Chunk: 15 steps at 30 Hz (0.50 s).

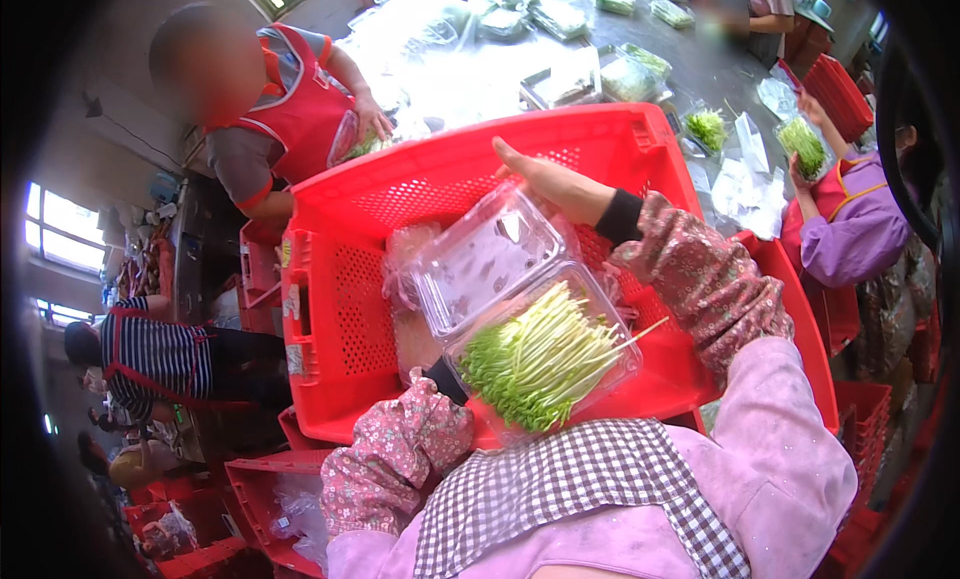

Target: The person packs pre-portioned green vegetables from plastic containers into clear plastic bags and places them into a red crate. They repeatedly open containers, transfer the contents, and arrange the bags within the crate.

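A clear plastic clamshell box (630, 357) lies tilted over a large red plastic crate (480, 121), its lid (491, 256) hinged back. Green sprouts with pale stems (547, 354) fill the base, leafy ends toward me, and one stem sticks out past the right rim. My left hand is almost wholly hidden under the box; its dark cuff (446, 380) shows at the near left corner, and the box rests on that hand. Behind the raised lid's far edge is my right hand (555, 185), thumb extended, other fingers partly covered by the lid.
Pinkish packages (412, 271) lie inside the crate. Beyond it, a metal table (690, 61) carries plastic bags and packed greens (634, 72). A co-worker in a red apron (300, 106) stands at the left, another in purple sleeves (855, 219) at the right. Another red crate (255, 489) sits lower left.
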Each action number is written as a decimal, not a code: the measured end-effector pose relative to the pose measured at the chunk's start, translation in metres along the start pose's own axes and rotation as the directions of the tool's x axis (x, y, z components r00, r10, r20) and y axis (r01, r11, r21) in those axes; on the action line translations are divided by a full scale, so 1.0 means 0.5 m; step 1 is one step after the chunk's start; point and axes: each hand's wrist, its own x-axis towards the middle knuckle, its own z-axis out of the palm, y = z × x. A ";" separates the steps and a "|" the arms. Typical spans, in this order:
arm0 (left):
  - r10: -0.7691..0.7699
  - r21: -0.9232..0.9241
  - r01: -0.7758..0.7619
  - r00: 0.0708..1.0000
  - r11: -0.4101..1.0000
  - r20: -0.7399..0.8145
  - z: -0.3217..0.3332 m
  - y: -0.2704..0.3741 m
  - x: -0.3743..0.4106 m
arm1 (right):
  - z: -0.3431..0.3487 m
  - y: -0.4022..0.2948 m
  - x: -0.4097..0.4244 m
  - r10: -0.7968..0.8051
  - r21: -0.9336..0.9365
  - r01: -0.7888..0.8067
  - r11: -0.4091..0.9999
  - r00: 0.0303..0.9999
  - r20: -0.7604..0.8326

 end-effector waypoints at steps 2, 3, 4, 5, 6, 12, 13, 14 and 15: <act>0.061 -0.053 -0.061 0.998 0.997 0.002 -0.012 0.022 0.012 | -0.021 0.002 -0.008 0.086 0.142 -0.122 0.982 0.968 0.236; 0.108 -0.113 -0.108 0.994 0.988 -0.008 -0.029 0.036 0.010 | -0.034 0.002 -0.015 0.051 0.158 -0.104 0.982 0.950 0.309; 0.150 -0.184 -0.150 0.989 0.971 -0.015 -0.048 0.052 0.010 | -0.053 0.002 -0.029 0.011 0.179 -0.085 0.980 0.927 0.376; 0.188 -0.250 -0.188 0.982 0.950 -0.022 -0.055 0.071 0.004 | -0.056 -0.007 -0.042 -0.054 0.230 -0.047 0.972 0.908 0.416; 0.217 -0.304 -0.212 0.976 0.929 -0.016 -0.044 0.096 -0.004 | -0.054 -0.019 -0.058 -0.115 0.276 -0.017 0.961 0.883 0.454; 0.348 -0.385 -0.264 0.923 0.884 0.166 0.071 0.169 0.023 | -0.007 -0.008 -0.062 -0.045 0.291 -0.083 0.953 0.912 0.408; 0.326 -0.343 -0.273 0.939 0.899 0.106 0.070 0.171 0.022 | 0.005 0.005 -0.054 -0.009 0.231 -0.084 0.969 0.928 0.371; 0.303 -0.300 -0.276 0.952 0.913 0.045 0.069 0.172 0.021 | 0.019 0.008 -0.055 -0.041 0.314 -0.083 0.946 0.929 0.368; 0.307 -0.255 -0.304 0.951 0.918 -0.031 0.074 0.174 0.018 | 0.018 0.017 -0.047 -0.034 0.327 -0.097 0.940 0.927 0.372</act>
